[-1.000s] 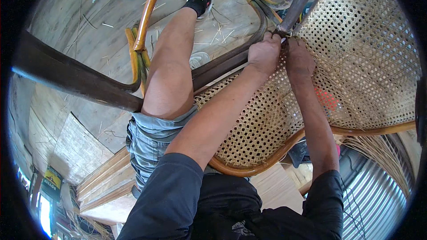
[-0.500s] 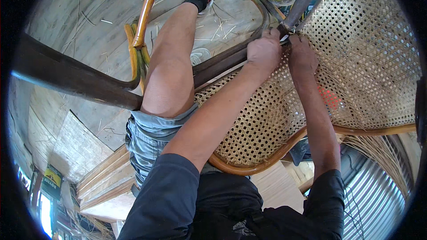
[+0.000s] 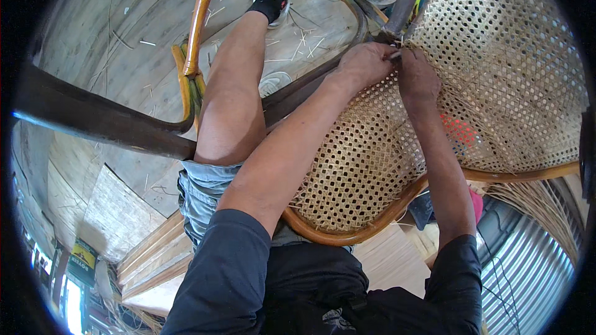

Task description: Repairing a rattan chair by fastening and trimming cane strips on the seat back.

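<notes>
Both my hands work close together where the woven cane panel (image 3: 363,170) of a chair meets the dark brown frame pole (image 3: 304,92). My left hand (image 3: 366,63) is closed in a pinch, with a short pale strip (image 3: 395,54) at its fingertips. Beside it, my right hand (image 3: 420,79) has its fingers bent down onto the cane edge at the frame joint. What the right fingers grip is hidden beneath them. A varnished orange-brown rim (image 3: 360,236) borders the near side of the panel, under my forearms.
Another dark curved pole (image 3: 99,108) runs across the left, by my bare knee (image 3: 233,118). Orange-brown rattan legs (image 3: 198,22) stand beyond it. Scraps of cane litter the wooden floor (image 3: 146,12). At the lower right lie a bundle of long cane strands (image 3: 537,211) and corrugated metal sheet (image 3: 528,279).
My left hand has shifted slightly down and left, its fingertips now at a pale strip. The right hand stays at the joint. The whole view has shifted a little.
</notes>
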### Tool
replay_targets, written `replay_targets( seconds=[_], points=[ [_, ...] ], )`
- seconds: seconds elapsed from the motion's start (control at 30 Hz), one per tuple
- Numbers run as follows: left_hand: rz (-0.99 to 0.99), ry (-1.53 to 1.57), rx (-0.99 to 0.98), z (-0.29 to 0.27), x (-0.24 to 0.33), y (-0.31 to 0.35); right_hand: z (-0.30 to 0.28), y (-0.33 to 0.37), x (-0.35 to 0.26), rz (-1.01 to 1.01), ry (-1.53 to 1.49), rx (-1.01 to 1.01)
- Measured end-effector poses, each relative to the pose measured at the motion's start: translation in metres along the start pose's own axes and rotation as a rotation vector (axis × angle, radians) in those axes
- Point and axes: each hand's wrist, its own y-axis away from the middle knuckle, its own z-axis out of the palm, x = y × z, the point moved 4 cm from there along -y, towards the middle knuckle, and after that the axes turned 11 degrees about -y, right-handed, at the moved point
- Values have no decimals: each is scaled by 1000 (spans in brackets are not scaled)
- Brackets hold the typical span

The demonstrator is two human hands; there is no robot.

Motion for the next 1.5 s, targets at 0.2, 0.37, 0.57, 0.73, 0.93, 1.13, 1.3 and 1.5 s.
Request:
replay_targets(
  seconds=[0.2, 0.37, 0.57, 0.73, 0.93, 1.13, 1.3, 1.5],
  points=[
    [83, -238, 380, 16, 1, 0, -9, 10, 35, -331, -534, 270],
    [105, -298, 538, 23, 1, 1, -16, 20, 35, -309, -701, 246],
    [100, -369, 596, 31, 5, 8, -24, 20, 37, -265, -766, 201],
    [140, -354, 563, 27, 3, 20, -51, 8, 23, -13, -927, -12],
    [240, -478, 488, 36, 2, 26, -45, -40, 17, -337, -479, -152],
    [364, -626, 602, 37, 4, 31, -7, -53, 12, -114, -538, -392],
    [411, -614, 600, 39, 3, 34, -9, -46, -8, -518, 201, -353],
    [403, -676, 502, 41, 4, 33, -3, -40, -7, -599, 242, -300]
  ],
)
